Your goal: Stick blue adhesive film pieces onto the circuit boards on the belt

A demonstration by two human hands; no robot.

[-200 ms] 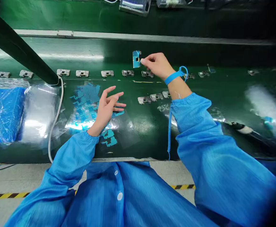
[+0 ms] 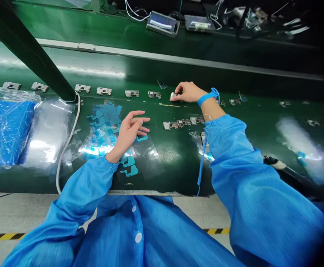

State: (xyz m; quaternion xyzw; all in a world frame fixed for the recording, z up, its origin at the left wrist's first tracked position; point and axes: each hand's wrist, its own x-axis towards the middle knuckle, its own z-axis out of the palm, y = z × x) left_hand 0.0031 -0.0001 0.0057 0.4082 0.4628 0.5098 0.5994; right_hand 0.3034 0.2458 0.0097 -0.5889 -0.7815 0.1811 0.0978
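On a green conveyor belt (image 2: 167, 155) beneath a black overhead bar (image 2: 28, 48), a worker in a blue smock (image 2: 234, 159) sits among parts laid out by hand. A blue-wrapped pack (image 2: 7, 131) and a clear plastic bag (image 2: 43, 135) lie at far left. Metal frames (image 2: 131, 94) stand in a spaced row across the belt, with a shorter, closer-set row (image 2: 182, 123) nearer the worker. Many blue die-cut pieces (image 2: 103, 128) remain on a clear film sheet (image 2: 148, 159), and whether any frame already carries one is too small to tell. A single dark blue piece (image 2: 162, 84) lies just beyond the row. The right hand (image 2: 189, 92), wearing a blue wrist strap (image 2: 208, 97) with a coiled cord (image 2: 201, 167), pinches one metal frame (image 2: 173, 95) between thumb and fingertips. The left hand (image 2: 128, 133) stays open, fingers spread above the film, holding nothing.
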